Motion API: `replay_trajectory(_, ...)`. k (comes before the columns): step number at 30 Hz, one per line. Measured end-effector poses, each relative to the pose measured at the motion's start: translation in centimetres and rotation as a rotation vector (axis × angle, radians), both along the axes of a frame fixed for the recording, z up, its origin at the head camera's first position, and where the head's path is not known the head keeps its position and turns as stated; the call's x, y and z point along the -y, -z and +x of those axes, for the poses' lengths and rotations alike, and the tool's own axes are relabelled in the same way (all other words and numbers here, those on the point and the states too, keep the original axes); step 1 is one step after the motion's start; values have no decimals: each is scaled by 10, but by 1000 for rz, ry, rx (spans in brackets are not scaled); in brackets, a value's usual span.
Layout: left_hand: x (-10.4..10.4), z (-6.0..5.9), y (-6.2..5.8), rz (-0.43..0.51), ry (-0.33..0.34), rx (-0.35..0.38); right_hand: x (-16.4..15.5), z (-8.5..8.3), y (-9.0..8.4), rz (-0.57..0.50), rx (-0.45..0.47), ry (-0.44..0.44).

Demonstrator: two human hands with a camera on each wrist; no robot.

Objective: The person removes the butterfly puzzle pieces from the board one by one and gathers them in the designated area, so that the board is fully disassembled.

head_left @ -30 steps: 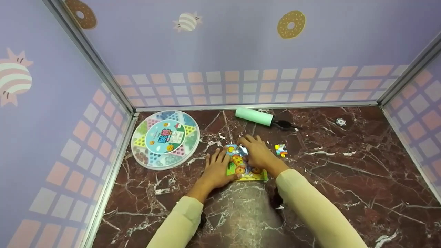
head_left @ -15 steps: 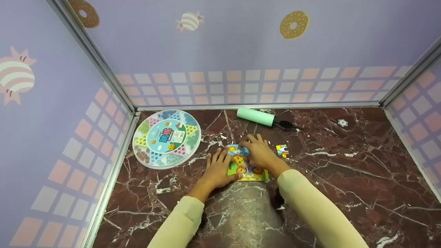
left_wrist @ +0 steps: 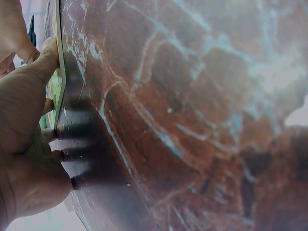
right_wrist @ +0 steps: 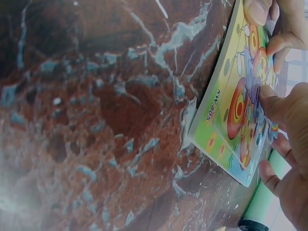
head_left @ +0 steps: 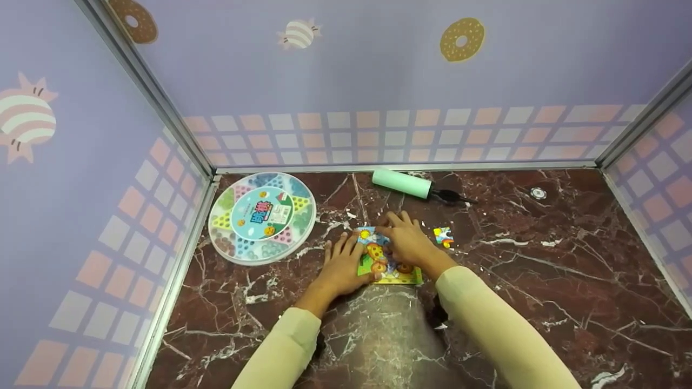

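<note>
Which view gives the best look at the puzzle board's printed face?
The right wrist view: the puzzle board fills the frame's right side, artwork clear. The head view shows it small, half covered by both hands. The left wrist view shows only its edge.

On the marble tabletop (head_left: 540, 281) there are two hands, the left hand (head_left: 340, 265) and the right hand (head_left: 408, 243), one puzzle board (head_left: 385, 267), one loose puzzle piece (head_left: 443, 236), one round checkers box (head_left: 262, 217), one green roller (head_left: 403, 182) and one small white disc (head_left: 537, 193).
</note>
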State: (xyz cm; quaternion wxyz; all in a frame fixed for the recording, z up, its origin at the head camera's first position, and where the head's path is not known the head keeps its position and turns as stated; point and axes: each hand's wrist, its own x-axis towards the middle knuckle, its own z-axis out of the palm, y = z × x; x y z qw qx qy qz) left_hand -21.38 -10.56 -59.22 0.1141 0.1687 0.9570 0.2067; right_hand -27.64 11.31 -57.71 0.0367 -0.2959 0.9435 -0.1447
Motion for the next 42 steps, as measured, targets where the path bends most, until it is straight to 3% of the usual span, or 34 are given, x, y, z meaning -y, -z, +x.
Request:
replay_trajectory(9, -1, 0, -1, -20, -4, 13, -3, 0, 2, 9, 0, 2)
replay_trajectory(18, -2, 0, 0, -12, -7, 22, -10, -1, 2, -62, 4, -6)
replay_trajectory(34, -2, -2, 1, -1, -15, 24, -25, -2, 1, -160, -137, -107)
replay_trajectory(42, -1, -1, 2, -5, -12, 12, -36, -1, 4, -155, -184, -72)
